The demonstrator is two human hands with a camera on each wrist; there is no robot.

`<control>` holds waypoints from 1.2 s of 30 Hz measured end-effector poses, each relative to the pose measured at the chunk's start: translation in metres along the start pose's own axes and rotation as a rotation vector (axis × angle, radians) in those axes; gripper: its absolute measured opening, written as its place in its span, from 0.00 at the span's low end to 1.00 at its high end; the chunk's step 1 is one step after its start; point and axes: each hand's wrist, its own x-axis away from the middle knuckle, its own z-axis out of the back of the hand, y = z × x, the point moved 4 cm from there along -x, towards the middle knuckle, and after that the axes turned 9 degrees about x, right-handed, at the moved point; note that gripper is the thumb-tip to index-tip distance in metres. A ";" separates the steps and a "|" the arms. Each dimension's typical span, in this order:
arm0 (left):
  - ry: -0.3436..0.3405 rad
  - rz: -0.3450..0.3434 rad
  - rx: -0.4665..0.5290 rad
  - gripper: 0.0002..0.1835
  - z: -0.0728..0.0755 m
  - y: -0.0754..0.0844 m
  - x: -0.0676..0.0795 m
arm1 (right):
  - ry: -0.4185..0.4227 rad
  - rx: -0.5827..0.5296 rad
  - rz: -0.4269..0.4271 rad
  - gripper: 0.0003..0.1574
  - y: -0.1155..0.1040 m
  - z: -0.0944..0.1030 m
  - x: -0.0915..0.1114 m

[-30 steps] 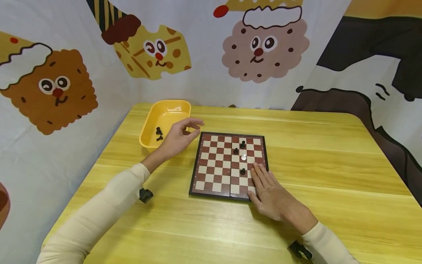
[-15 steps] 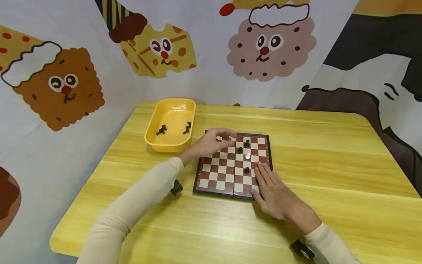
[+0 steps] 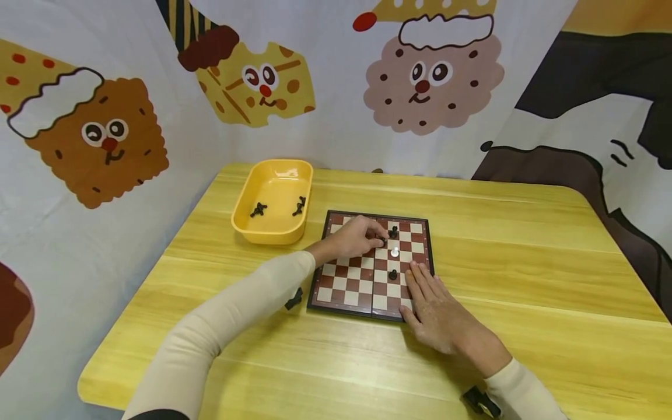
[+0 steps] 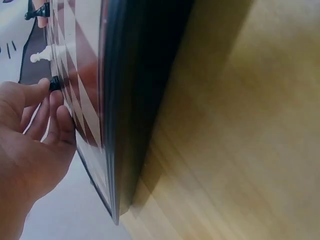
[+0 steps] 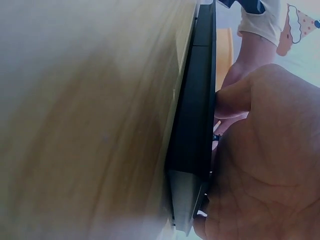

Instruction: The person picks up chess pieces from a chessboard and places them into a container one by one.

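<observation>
My left hand (image 3: 353, 238) reaches over the chessboard (image 3: 343, 286) and pinches a black chess piece (image 4: 55, 83) between thumb and fingers, its base right at the board's surface in the left wrist view. Close by stand a white pawn (image 3: 395, 252) and a taller black chess piece (image 3: 394, 231). Nearer the front is a black pawn (image 3: 393, 274). With fingers straight, my right hand (image 3: 438, 312) rests on the board's right front part and covers several squares there.
A yellow plastic tray (image 3: 270, 238) stands left of the board at the back, with several black chess pieces (image 3: 258, 210) lying in it. The wooden table (image 3: 504, 262) meets a cartoon-printed cloth (image 3: 336, 140) along its far side.
My left hand has moved right from beside the tray to the middle of the board and now pinches a black chess piece there. The right hand stays on the board.
</observation>
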 end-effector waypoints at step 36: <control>0.111 -0.093 0.102 0.10 0.028 0.004 0.024 | 0.008 0.007 -0.008 0.45 0.000 -0.001 0.000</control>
